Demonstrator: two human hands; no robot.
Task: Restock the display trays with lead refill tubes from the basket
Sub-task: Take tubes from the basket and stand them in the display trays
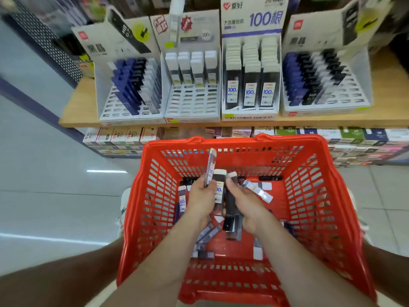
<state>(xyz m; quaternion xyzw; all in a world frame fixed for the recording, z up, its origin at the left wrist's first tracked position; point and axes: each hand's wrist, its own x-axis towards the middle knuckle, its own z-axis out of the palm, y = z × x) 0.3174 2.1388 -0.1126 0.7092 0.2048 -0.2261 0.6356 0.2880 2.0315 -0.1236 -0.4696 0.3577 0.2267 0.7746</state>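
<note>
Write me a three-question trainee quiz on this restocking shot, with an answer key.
1. True or false: both hands are inside the red basket, holding lead refill tubes.
2. Which tray on the wooden shelf looks fullest? A) second tray from the left B) tray under the "100" sign C) neither, both are empty
3. Fill in: the tube in the left hand stands nearly ____, while the right hand grips several.

Key:
1. True
2. B; the second tray has tubes only in its back rows, with many bare slots in front.
3. upright
</note>
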